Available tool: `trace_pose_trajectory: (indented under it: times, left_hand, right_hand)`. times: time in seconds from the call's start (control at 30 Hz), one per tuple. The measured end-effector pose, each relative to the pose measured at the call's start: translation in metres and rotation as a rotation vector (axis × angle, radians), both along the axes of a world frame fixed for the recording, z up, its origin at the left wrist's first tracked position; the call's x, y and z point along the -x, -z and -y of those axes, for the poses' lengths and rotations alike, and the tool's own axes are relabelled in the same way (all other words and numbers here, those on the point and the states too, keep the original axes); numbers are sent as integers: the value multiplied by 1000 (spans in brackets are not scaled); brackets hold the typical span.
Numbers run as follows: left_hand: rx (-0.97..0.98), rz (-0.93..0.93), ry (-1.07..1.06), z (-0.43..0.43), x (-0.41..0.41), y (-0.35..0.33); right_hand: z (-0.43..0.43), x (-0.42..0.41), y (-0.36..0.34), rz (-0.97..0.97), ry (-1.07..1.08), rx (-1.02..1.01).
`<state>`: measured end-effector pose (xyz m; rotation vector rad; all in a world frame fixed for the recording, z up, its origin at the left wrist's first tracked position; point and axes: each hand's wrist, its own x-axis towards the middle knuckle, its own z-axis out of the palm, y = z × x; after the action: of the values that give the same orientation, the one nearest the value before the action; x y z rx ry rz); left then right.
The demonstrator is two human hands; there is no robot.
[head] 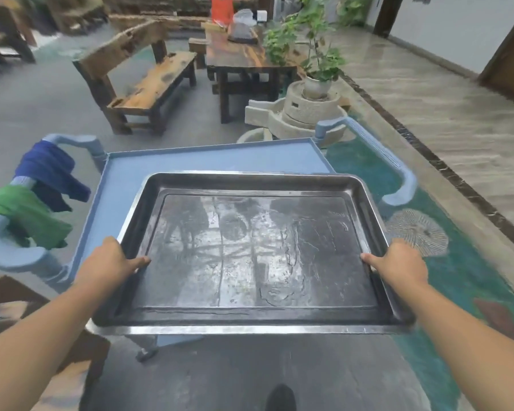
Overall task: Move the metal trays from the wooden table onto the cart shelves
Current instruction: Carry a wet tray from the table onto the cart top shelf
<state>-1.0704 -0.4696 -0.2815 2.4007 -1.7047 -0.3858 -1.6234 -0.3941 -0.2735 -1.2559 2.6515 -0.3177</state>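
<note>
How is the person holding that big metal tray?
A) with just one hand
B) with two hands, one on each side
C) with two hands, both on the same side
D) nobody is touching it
B: the left hand grips the left rim of the metal tray, and the right hand grips the right rim, each thumb lying inside the tray.
</note>
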Motion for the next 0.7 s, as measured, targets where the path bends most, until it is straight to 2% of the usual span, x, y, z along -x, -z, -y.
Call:
trace_pose_trajectory:
  times: [0.23, 0.7]
  left_hand:
    - [-16, 2, -147, 16, 20, 11]
    - [-81, -10, -258, 101, -11, 51]
  right_hand:
    - [96, 20, 9, 2, -160, -24]
    - [224, -12, 46, -5, -216, -67]
